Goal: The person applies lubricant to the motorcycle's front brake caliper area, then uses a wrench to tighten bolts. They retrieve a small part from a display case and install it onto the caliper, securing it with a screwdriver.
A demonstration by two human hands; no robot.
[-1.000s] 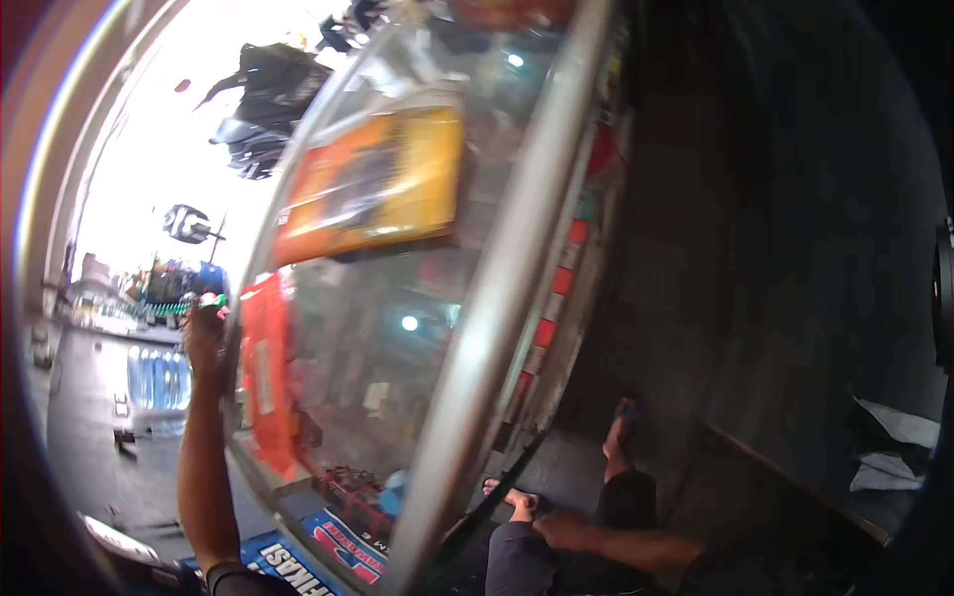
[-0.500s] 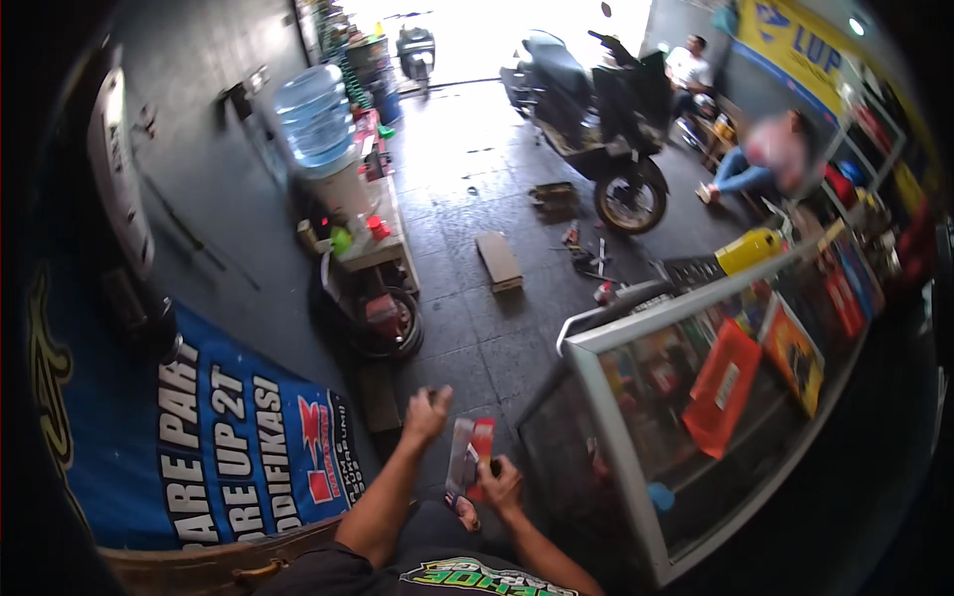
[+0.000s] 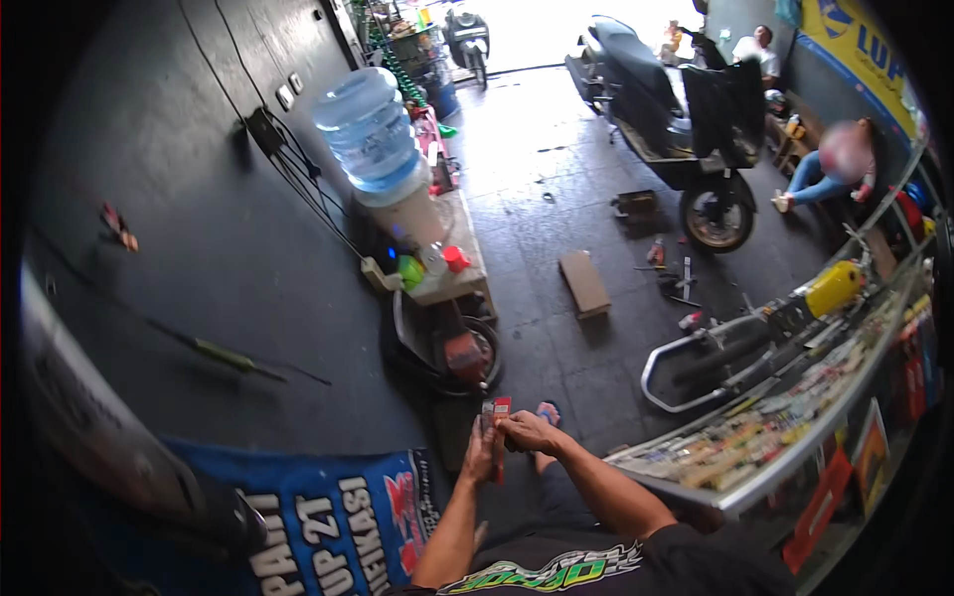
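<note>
In front of my body, a small flat packet (image 3: pixel 502 406), red with a clear side, stands up between my hands. My left hand (image 3: pixel 481 455) is closed around its lower left part. From the right, my right hand (image 3: pixel 529 433) pinches it near the middle, fingers bent and close to the left hand. Part of the packet is hidden behind my fingers. What is inside it is too small to make out.
On my right runs a glass display case (image 3: pixel 715 447) full of small packages. Ahead stand a black scooter (image 3: pixel 676 109) and a cardboard box (image 3: pixel 583 283). A water dispenser (image 3: pixel 402 214) is by the left wall, with a wheel (image 3: pixel 482 353) below. Two people sit far right.
My left hand, apart from the packet before, now grips it together with my right hand. The view has swung left, and the display case's top shows more.
</note>
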